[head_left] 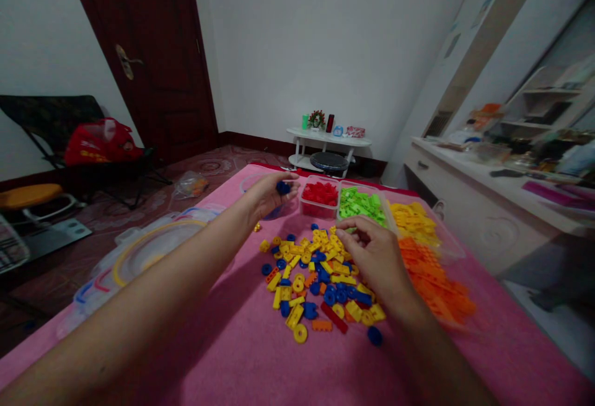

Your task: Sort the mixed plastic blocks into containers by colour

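My left hand (272,195) is stretched over a clear round container (251,184) at the far left of the pile. Its fingers are curled around a dark blue toy block (283,188). My right hand (374,251) is over the right side of a mixed pile of toy building blocks (304,250), mostly yellow and blue with a few orange and red. The thumb and fingers of that hand are bent together beside the yellow blocks, and whatever is between them is hidden. A blue round piece (374,335) lies at the pile's near right edge.
Beyond the pile stand clear boxes of red blocks (320,194) and green blocks (360,204). Yellow blocks (415,223) and orange blocks (434,282) are to the right. Clear plastic lids (153,248) lie at left on the pink tablecloth (260,369).
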The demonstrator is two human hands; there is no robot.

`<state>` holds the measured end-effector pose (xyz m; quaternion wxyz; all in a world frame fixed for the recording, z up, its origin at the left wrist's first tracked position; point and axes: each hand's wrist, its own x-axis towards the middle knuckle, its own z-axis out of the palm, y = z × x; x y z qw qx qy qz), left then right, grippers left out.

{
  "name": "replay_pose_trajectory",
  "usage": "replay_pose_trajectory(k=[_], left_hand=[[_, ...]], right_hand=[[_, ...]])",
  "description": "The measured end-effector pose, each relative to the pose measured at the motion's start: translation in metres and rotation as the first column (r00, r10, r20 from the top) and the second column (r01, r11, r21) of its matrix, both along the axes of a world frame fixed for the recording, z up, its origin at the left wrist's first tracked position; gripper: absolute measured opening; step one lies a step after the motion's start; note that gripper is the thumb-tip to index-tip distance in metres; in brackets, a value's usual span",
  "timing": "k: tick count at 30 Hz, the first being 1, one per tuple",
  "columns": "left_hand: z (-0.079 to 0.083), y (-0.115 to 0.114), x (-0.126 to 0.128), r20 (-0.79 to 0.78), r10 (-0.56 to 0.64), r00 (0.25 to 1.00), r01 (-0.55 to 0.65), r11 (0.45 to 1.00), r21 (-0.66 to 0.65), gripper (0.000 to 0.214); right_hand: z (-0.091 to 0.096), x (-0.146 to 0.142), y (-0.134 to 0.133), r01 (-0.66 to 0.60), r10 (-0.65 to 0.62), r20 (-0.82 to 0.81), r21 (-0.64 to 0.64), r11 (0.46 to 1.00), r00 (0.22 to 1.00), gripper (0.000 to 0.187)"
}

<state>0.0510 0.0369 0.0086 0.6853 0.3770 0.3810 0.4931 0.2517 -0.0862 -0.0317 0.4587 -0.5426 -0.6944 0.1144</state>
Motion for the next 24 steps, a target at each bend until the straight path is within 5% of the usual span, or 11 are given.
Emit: replay_pose_trajectory(k=[2,4,8,12,16,20,24], left_hand=[[0.013,0.018,-0.007,-0.227,0.130,0.965,-0.095,0.982,0.161,0.018],[0.020,0.028,-0.015,-0.466,0.238,0.852,-0.092,0.945,0.314,0.027],[0.012,0.015,-0.031,-0.743,0.423,0.518,0.175,0.798,0.576,0.039],[-0.025,-0.024,-0.042,-0.901,0.393,0.181,0.567,0.707,0.423,0.034],[-0.063,-0.055,-0.049,-0.929,0.364,-0.074,0.609,0.754,0.247,0.045],[-0.081,-0.061,-0.050,-0.938,0.313,-0.152,0.562,0.808,0.179,0.035],[-0.087,-0.050,-0.046,-0.946,0.317,-0.064,0.538,0.810,0.235,0.031]], right_hand=[[-0.001,0.001,0.001,-0.002,0.002,0.004,0.009,1.000,1.000,0.012],[-0.003,0.001,0.002,-0.007,0.007,0.016,0.017,1.000,1.000,0.011],[-0.005,0.003,0.004,-0.006,0.004,0.051,0.040,0.999,0.999,0.011],[-0.006,0.002,0.004,-0.004,0.003,0.076,0.018,1.000,0.997,0.010],[-0.007,0.000,0.003,-0.006,0.005,0.100,0.008,1.000,0.995,0.011],[-0.007,0.002,0.005,0.027,-0.027,0.129,0.009,1.000,0.991,0.012],[-0.015,0.009,0.010,0.117,-0.100,0.241,-0.055,0.992,0.965,0.015]])
